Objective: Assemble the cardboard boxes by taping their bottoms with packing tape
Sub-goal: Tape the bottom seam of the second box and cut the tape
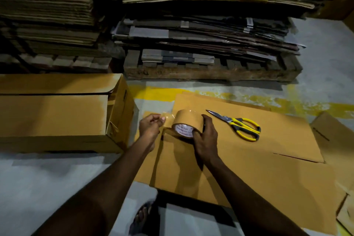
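My right hand (pixel 206 140) grips a roll of brown packing tape (pixel 186 123) over a flattened cardboard box (pixel 258 168) lying on the floor. My left hand (pixel 150 126) pinches the loose end of the tape (pixel 166 117), pulled a short way off the roll to the left. A folded-up cardboard box (pixel 57 113) stands on the floor at the left, its flaps facing up and meeting along a dark seam. Yellow-handled scissors (pixel 241 125) lie on the flat cardboard just right of the roll, blades pointing away to the left.
Tall stacks of flattened cartons (pixel 201 30) rest on a wooden pallet (pixel 210 73) behind the work area, with more stacks at the back left. Another cardboard piece (pixel 335 136) sits at the right edge. My sandalled foot (pixel 142 216) stands on the grey floor below.
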The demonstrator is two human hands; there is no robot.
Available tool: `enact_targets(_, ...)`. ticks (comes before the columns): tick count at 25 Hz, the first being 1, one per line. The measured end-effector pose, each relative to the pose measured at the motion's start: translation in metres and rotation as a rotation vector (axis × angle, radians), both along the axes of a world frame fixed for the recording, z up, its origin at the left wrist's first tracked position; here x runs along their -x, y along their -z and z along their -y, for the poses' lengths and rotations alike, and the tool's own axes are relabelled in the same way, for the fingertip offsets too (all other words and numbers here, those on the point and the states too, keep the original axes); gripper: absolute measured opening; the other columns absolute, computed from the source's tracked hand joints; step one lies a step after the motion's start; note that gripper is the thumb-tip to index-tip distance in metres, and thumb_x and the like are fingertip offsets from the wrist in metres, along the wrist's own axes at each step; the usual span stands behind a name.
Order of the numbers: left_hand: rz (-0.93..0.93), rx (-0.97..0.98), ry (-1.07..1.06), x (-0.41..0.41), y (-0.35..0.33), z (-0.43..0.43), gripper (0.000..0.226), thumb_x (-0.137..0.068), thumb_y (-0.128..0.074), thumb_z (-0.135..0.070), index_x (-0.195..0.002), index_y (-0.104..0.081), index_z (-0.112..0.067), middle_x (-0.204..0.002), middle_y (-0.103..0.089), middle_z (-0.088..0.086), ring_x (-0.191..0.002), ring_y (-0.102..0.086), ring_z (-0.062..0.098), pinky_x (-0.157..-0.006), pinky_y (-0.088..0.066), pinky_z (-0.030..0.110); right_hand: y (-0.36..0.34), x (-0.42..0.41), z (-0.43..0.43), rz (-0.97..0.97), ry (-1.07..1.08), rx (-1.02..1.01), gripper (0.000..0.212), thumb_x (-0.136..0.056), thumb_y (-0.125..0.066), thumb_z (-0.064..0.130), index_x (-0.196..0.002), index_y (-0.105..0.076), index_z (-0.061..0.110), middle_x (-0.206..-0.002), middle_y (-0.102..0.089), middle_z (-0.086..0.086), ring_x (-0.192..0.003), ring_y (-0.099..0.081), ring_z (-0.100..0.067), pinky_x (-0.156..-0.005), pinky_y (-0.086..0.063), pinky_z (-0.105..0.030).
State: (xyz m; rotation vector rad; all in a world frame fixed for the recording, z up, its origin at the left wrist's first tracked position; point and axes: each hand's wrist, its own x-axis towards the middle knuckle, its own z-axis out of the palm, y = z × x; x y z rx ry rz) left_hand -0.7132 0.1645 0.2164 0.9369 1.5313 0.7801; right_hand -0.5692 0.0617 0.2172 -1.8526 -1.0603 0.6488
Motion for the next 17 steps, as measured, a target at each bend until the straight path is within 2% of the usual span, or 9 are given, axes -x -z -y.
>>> enact_targets(3,0.051,-0.045,-0.081,-0.008,0.037,0.015,0.005,-0.092,-0.063,-0.009,-0.086,-0.062,-0.008,-0.075,-0.061,0.003,-0.068,-0.053,0.013,-0.052,-0.043,0.015,0.035,0.005,0.000,0.005,0.069,-0.002,0.060,-0.081,-0.048,0.020,-0.140,-0.044,0.008,-0.137,-0.051,-0.012,-0.124,-0.048,-0.028,-0.102,-0.043,-0.042)
enact_targets(7,0.043,-0.059,-0.141,-0.010,0.067,0.011,0.008,-0.094,-0.060,-0.013,-0.091,-0.062,-0.006,-0.083,-0.061,0.007,-0.076,-0.053,0.018,-0.065,-0.041,0.026,0.061,0.000,-0.002,0.069,0.008,-0.025,0.060,-0.075,-0.057,0.013,-0.134,-0.048,0.010,-0.128,-0.055,-0.008,-0.117,-0.051,-0.020,-0.096,-0.046,-0.041)
enact_targets(11,0.034,-0.059,-0.168,-0.013,0.071,0.009,0.010,-0.097,-0.056,-0.015,-0.093,-0.059,-0.007,-0.078,-0.058,0.001,-0.071,-0.050,0.014,-0.061,-0.039,0.025,0.059,-0.008,-0.008,0.242,-0.048,0.029,0.059,-0.069,-0.066,0.025,-0.125,-0.053,0.011,-0.107,-0.057,-0.003,-0.102,-0.047,-0.023,-0.083,-0.045,-0.045)
enact_targets(13,-0.002,-0.042,-0.155,-0.014,0.073,0.006,0.011,-0.097,-0.056,-0.019,-0.094,-0.060,-0.010,-0.084,-0.060,0.004,-0.076,-0.052,0.018,-0.065,-0.041,0.027,0.055,-0.014,-0.013,0.200,-0.077,0.091,0.058,-0.071,-0.066,0.032,-0.123,-0.051,0.012,-0.107,-0.054,-0.001,-0.102,-0.050,-0.025,-0.084,-0.046,-0.047)
enact_targets(15,-0.063,-0.012,-0.153,-0.016,0.075,0.004,0.011,-0.097,-0.055,-0.022,-0.093,-0.059,-0.013,-0.093,-0.063,0.009,-0.082,-0.054,0.023,-0.070,-0.041,0.028,0.051,-0.013,-0.018,0.111,-0.103,0.090,0.060,-0.072,-0.060,0.033,-0.126,-0.047,0.011,-0.113,-0.056,-0.006,-0.103,-0.053,-0.025,-0.083,-0.045,-0.036)
enact_targets(17,-0.125,0.013,-0.175,-0.019,0.074,0.004,0.012,-0.099,-0.052,-0.023,-0.093,-0.058,-0.015,-0.098,-0.063,0.011,-0.086,-0.055,0.027,-0.069,-0.040,0.029,0.048,-0.008,-0.021,0.150,-0.132,0.032,0.058,-0.074,-0.055,0.023,-0.129,-0.046,0.004,-0.118,-0.055,-0.013,-0.105,-0.052,-0.026,-0.084,-0.038,-0.026)
